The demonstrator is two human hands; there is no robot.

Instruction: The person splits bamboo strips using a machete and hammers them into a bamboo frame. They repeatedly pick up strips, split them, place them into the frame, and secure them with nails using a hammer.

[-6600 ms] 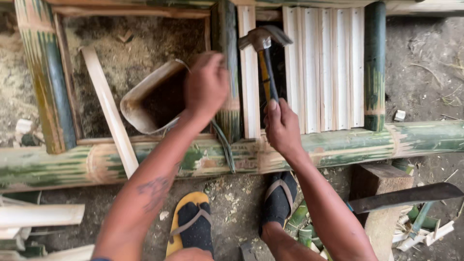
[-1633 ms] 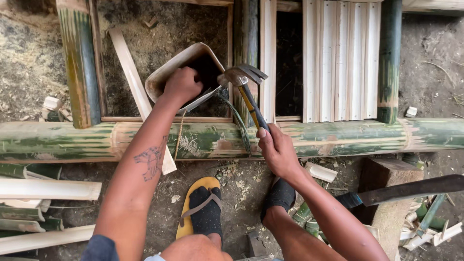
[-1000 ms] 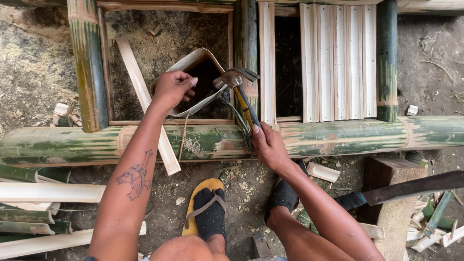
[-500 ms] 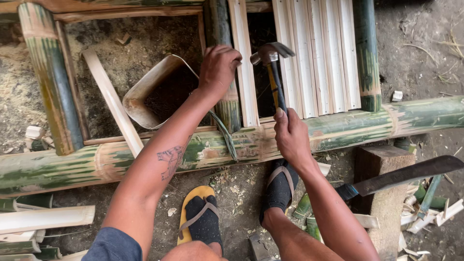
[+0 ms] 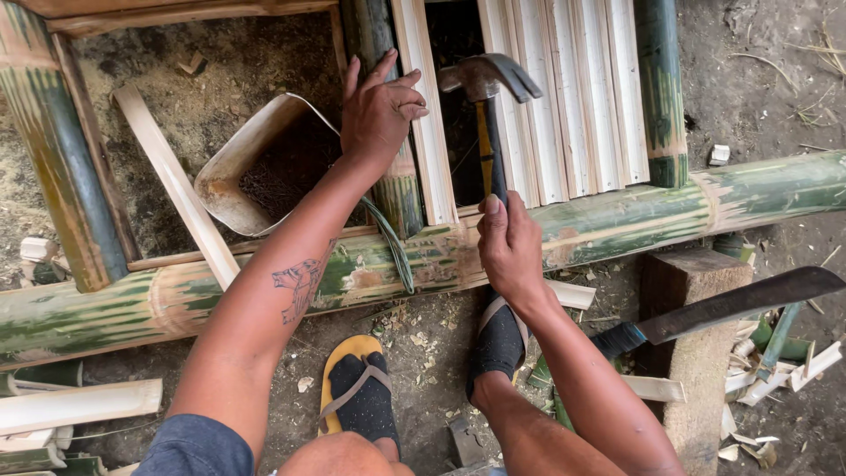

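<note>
Over the green bamboo frame point(image 5: 617, 216), my right hand point(image 5: 509, 247) grips a claw hammer point(image 5: 487, 84) while my left hand point(image 5: 381, 110) steadies one pale slat point(image 5: 429, 132), several slats point(image 5: 573, 97) already set alongside, more bays unfilled

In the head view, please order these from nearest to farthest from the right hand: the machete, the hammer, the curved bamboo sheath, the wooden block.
From the right hand:
1. Hammer, in its grip, head raised above.
2. Wooden block, on its right, lower.
3. Machete, lying on that block, blade reaching farther right.
4. Curved bamboo sheath, far left, beyond the left hand.
</note>
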